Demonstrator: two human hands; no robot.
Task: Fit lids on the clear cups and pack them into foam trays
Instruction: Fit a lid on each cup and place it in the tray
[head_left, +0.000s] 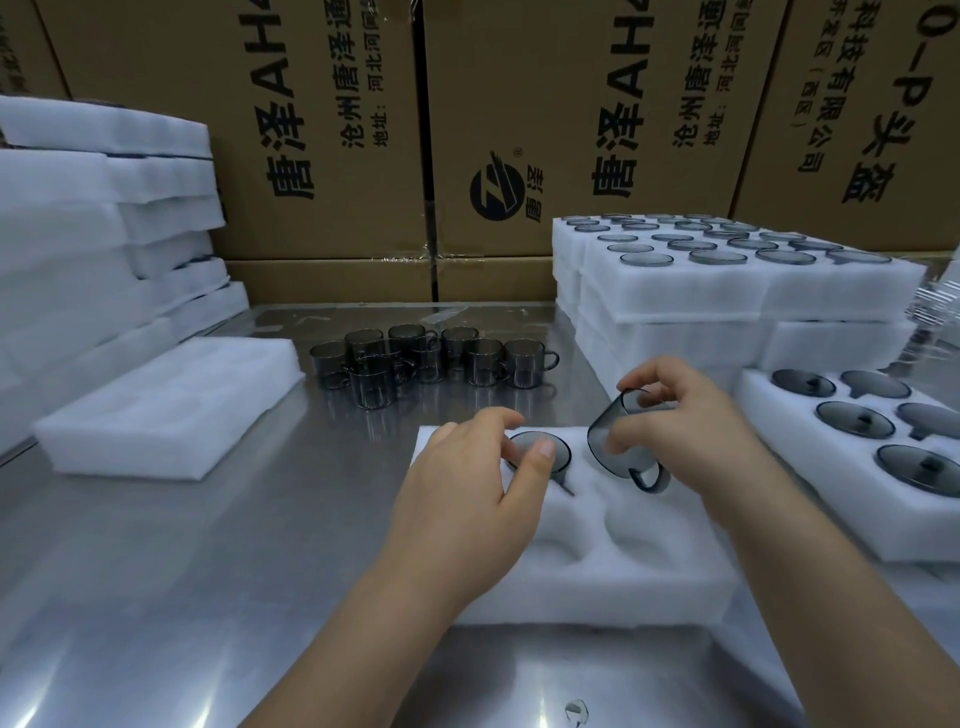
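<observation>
- Two steel-topped areas of bench (156, 571) matter here: the far middle, where the loose cups (415, 358) stand bunched together, and the near part under the front foam tray (597, 571).
- The front foam tray has one far pocket filled; the pocket just beside it and the near pockets are vacant.
- The packed tray (779, 499) to the right shows the target: each cup sunk level, handle in its side notch.
- The right grip (691, 431) is clasped on the held cup (610, 441), fingertips pinching at its mouth. It hangs tilted just above the far-right pocket, handle low and toward the person. Whether a lid already sits on it cannot be told.
- The left grip (467, 499) has thumb and fingers curled round the top of the seated cup (522, 441) in the far-left pocket.
- To do this step well, I judge: bring the held cup upright first, turn the handle to match the notch, then lower it straight.
- Press down on the top, evenly, not on the handle, so that the foam does not tear.
- Keep the left grip steadying the tray's filled corner, so that the light foam does not slide on the steel.
</observation>
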